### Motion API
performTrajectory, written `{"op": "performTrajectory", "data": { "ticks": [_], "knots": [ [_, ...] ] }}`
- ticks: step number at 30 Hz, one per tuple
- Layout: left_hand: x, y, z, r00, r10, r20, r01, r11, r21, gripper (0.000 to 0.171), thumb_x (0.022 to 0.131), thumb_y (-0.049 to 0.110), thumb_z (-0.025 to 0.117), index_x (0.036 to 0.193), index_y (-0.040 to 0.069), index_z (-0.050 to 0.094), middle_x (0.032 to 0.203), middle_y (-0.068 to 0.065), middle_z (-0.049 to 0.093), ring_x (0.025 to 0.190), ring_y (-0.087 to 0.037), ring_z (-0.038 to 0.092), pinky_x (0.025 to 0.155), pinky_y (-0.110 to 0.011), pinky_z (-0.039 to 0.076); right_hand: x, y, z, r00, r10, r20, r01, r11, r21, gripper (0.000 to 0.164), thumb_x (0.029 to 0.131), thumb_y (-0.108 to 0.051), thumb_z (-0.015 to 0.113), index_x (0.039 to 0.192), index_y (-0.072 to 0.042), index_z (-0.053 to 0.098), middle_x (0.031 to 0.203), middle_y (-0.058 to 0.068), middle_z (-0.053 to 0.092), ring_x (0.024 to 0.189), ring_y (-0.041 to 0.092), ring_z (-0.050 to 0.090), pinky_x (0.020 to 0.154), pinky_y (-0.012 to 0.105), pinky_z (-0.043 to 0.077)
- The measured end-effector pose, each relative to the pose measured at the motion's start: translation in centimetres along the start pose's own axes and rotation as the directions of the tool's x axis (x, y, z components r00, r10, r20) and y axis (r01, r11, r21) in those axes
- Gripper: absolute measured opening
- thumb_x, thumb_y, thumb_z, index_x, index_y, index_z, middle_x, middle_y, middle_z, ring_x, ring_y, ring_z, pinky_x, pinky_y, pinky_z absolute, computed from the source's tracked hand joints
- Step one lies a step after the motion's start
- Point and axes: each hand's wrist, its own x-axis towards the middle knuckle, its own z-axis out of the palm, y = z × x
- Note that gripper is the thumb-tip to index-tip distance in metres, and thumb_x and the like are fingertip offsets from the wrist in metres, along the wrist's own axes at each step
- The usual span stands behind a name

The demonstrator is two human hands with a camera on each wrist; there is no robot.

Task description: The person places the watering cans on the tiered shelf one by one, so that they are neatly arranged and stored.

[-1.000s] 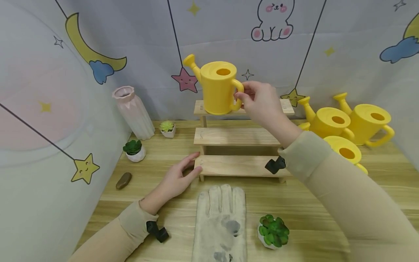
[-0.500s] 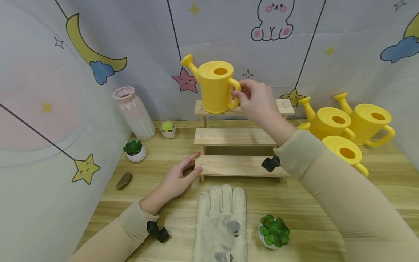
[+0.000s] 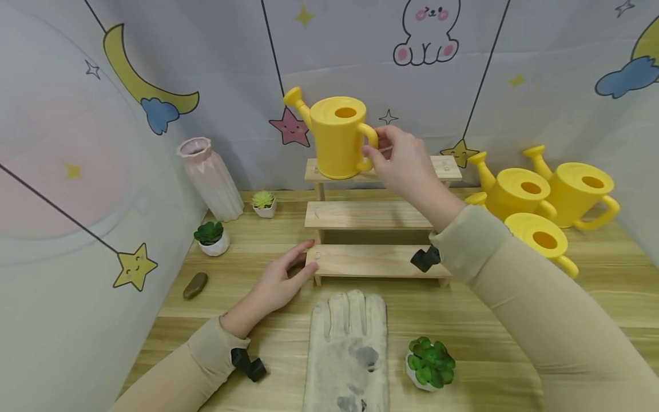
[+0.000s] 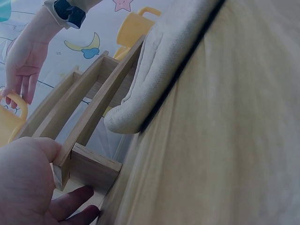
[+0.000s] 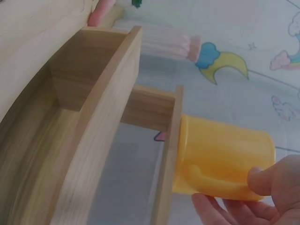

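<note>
A yellow watering can [image 3: 338,137] stands upright at the left end of the top step of a three-tier wooden stand [image 3: 378,214], spout pointing left. My right hand [image 3: 407,163] pinches its handle between thumb and fingers. In the right wrist view, the can's base [image 5: 185,154] meets the top board. My left hand [image 3: 280,277] grips the left end of the stand's bottom step, thumb at the front edge; the left wrist view shows the thumb [image 4: 47,149] on the board's corner and fingers beside the leg.
Several more yellow watering cans [image 3: 582,194] stand to the right, partly behind my right sleeve. A work glove [image 3: 347,349] and a potted succulent [image 3: 431,364] lie in front. Left are a pink-white vase [image 3: 213,180], small plants [image 3: 212,237] and a brown stone [image 3: 195,285].
My right hand has shifted the watering can slightly left along the top step, still holding its handle. The left hand has stayed in place on the stand.
</note>
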Motion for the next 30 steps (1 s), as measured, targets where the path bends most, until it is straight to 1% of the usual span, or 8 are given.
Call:
{"op": "performTrajectory", "data": {
  "ticks": [6,12,19,22,24,27,29,30],
  "knots": [
    [0.0,-0.1,0.0,1.000,-0.008,0.002,0.008,1.000,0.000,0.056,0.101,0.048,0.061,0.153,0.033,0.046,0.137,-0.003,0.069,0.131,-0.017,0.063,0.114,-0.049,0.045,-0.4,0.3,-0.3,0.999,0.024,0.031,-0.024,1.000,0.012,0.057,0.101,-0.046,0.061,0.149,-0.018,0.049,0.136,0.003,0.064,0.118,0.019,0.066,0.098,0.038,0.057],
    [0.0,0.1,0.0,1.000,-0.012,0.005,0.012,1.000,-0.005,0.056,0.101,0.049,0.061,0.153,0.035,0.046,0.135,-0.003,0.069,0.131,-0.016,0.063,0.113,-0.048,0.045,-2.8,2.0,-1.7,1.000,0.004,-0.008,-0.004,0.999,0.032,0.072,0.095,-0.065,0.058,0.154,-0.028,0.040,0.145,-0.003,0.060,0.130,0.020,0.061,0.107,0.042,0.052],
    [-0.1,0.2,-0.1,1.000,-0.006,0.007,0.006,1.000,-0.023,0.056,0.101,0.045,0.062,0.153,0.032,0.045,0.139,-0.005,0.067,0.132,-0.019,0.062,0.114,-0.050,0.044,-6.7,5.4,-4.3,0.985,-0.111,-0.134,0.112,0.994,0.000,0.073,0.096,-0.055,0.064,0.157,-0.024,0.037,0.154,0.003,0.052,0.139,0.030,0.054,0.116,0.051,0.042],
    [-0.1,0.4,-0.1,1.000,-0.008,0.005,0.008,1.000,-0.029,0.056,0.101,0.044,0.063,0.153,0.032,0.045,0.139,-0.005,0.067,0.133,-0.020,0.062,0.114,-0.050,0.044,-8.5,7.2,-5.7,0.980,-0.109,-0.167,0.112,0.994,0.005,0.072,0.097,-0.048,0.067,0.158,-0.025,0.036,0.156,0.002,0.049,0.140,0.033,0.052,0.117,0.052,0.040],
    [-0.1,0.4,-0.1,1.000,-0.006,0.006,0.006,1.000,-0.028,0.056,0.101,0.044,0.063,0.153,0.032,0.045,0.139,-0.006,0.067,0.133,-0.021,0.062,0.114,-0.050,0.043,-9.8,8.5,-6.7,0.979,-0.085,-0.188,0.089,0.996,0.011,0.070,0.097,-0.044,0.067,0.158,-0.029,0.035,0.157,0.003,0.048,0.140,0.033,0.051,0.118,0.046,0.040],
    [-0.1,0.3,-0.1,1.000,-0.006,0.008,0.006,1.000,-0.018,0.056,0.101,0.044,0.063,0.153,0.033,0.045,0.137,-0.006,0.068,0.132,-0.021,0.062,0.114,-0.051,0.044,-11.5,10.6,-8.1,0.972,-0.031,-0.231,0.039,0.999,0.031,0.069,0.099,-0.037,0.067,0.158,-0.035,0.032,0.158,0.001,0.046,0.143,0.029,0.048,0.120,0.027,0.038],
    [-0.1,0.2,-0.1,1.000,-0.009,0.011,0.009,1.000,-0.015,0.056,0.101,0.044,0.062,0.153,0.033,0.045,0.136,-0.005,0.069,0.132,-0.020,0.062,0.114,-0.051,0.044,-12.5,12.0,-9.0,0.961,-0.002,-0.275,0.007,1.000,0.017,0.069,0.099,-0.034,0.067,0.158,-0.037,0.031,0.160,-0.002,0.044,0.146,0.024,0.046,0.118,0.016,0.035],
    [-0.1,0.2,-0.1,1.000,-0.012,0.012,0.012,1.000,-0.014,0.056,0.101,0.045,0.062,0.153,0.034,0.045,0.136,-0.005,0.069,0.132,-0.020,0.063,0.114,-0.050,0.044,-12.9,12.7,-9.3,0.954,0.007,-0.298,-0.004,1.000,0.013,0.070,0.099,-0.033,0.067,0.158,-0.038,0.030,0.162,-0.003,0.042,0.147,0.024,0.044,0.118,0.015,0.033]
  ]
}}
